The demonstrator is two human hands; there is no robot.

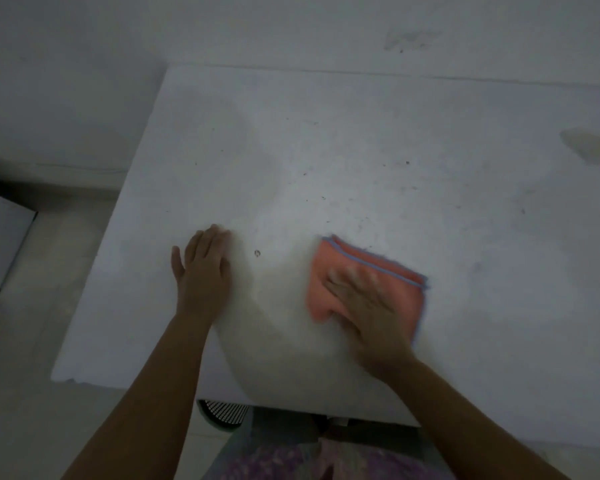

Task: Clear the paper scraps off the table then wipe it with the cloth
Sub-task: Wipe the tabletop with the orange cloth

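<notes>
- Because the wiping needs weight behind it, I press the cloth (329, 292), folded salmon-pink with a blue hem, flat to the table (361, 140) at lower centre of the frame, just right of the middle.
- Spread over its near half, my right hand (364, 299) lies with fingers straight and fanned toward upper left; they are blurred, so I judge the hand is mid-stroke.
- To brace myself, my left hand (203, 268) rests palm down on the bare top, left of the cloth and apart from it, fingers straight and close together, thumb out.
- Between the two hands sits a small dark speck (257, 253); more specks dot the surface toward the upper right, so that stretch likely wants wiping next.
- No paper scraps show anywhere on the top, so I judge the clearing done.
- Below the near edge, a mesh-walled bin (222, 412) peeks out at bottom centre.
</notes>
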